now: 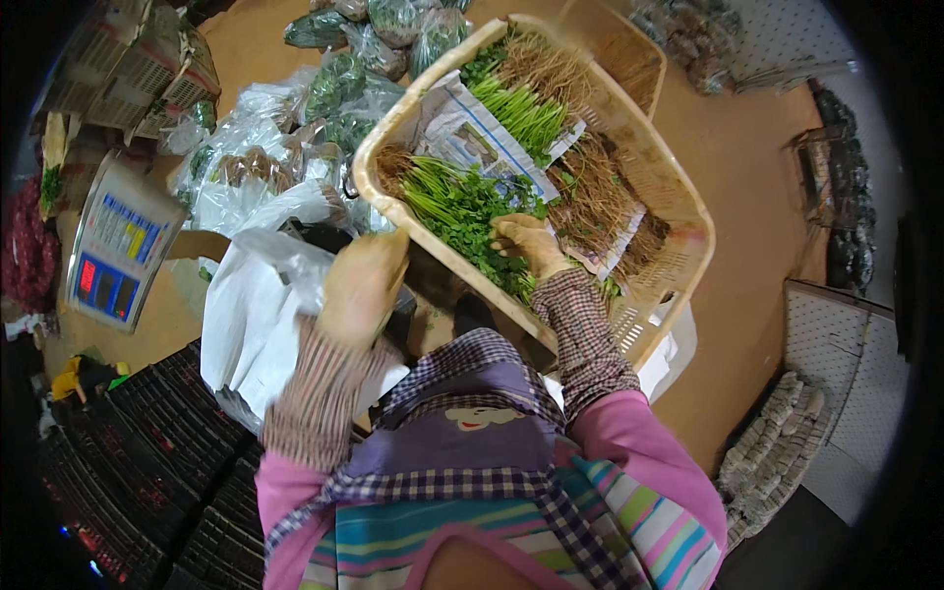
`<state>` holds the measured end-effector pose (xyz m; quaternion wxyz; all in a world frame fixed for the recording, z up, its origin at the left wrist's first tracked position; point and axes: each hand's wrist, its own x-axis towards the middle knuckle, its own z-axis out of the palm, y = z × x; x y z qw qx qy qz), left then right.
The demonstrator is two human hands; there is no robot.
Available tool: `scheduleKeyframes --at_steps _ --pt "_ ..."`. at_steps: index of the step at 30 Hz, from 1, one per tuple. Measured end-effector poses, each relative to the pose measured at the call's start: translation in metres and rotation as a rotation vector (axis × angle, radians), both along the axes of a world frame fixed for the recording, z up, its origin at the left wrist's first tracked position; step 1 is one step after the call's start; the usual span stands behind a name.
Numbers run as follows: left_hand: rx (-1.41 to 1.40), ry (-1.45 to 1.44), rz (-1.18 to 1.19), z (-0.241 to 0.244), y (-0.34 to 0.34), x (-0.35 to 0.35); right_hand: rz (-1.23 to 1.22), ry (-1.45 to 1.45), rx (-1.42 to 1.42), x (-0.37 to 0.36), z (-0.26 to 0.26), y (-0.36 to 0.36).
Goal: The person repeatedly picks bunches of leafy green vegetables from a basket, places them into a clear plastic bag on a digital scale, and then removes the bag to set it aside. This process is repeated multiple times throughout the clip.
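In a large cream plastic basket (682,188) lie bunches of leafy green herbs (457,210) with pale stems and brown roots (590,195). Printed paper sheets (472,129) separate some bunches. My right hand (529,242), in a tan glove, reaches over the near wall and touches the leaves with its fingers bent; whether it grips any is unclear. Blurred by motion, my left hand (365,287) is gloved too and stands just outside the basket's left rim. A white plastic bag (247,324) lies beside it, and what that hand holds cannot be made out.
Clear bags of bundled greens (258,166) crowd the floor at the upper left. A digital scale (122,243) with a lit display stands left. Black crates (140,457) fill the lower left. Another basket (627,51) sits behind mine. Stacked pale bundles (771,450) lie at right.
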<state>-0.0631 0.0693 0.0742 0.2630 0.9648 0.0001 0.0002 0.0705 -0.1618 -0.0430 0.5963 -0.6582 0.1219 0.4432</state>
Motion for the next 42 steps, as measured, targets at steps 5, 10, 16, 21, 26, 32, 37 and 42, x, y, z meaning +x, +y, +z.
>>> scheduleKeyframes --at_steps 5,10,16,21,26,32,37,42 --pt "0.491 0.695 0.059 -0.149 0.016 0.168 0.069 0.249 0.308 -0.017 -0.009 0.001" --pt "0.505 1.221 -0.002 -0.183 0.012 0.202 0.074 0.081 0.187 -0.043 -0.061 -0.062" --pt "0.593 1.321 -0.072 -0.179 0.006 0.2 -0.011 0.233 0.391 -0.026 -0.054 -0.06" --pt "0.319 1.341 0.501 -0.169 0.002 0.197 -0.103 0.434 0.572 -0.003 -0.035 -0.026" --pt "0.38 1.313 0.082 -0.113 -0.023 0.183 -0.664 0.97 0.452 -0.002 -0.04 0.029" --pt "1.456 0.387 0.455 -0.152 -0.122 0.072 -0.793 1.06 0.751 -0.012 -0.039 0.056" --pt "0.837 0.191 0.262 -0.054 -0.127 0.057 -0.731 0.096 1.045 -0.04 -0.011 0.064" --pt "-0.099 0.347 0.222 0.041 -0.085 0.014 -0.411 0.269 0.787 -0.03 0.038 0.06"
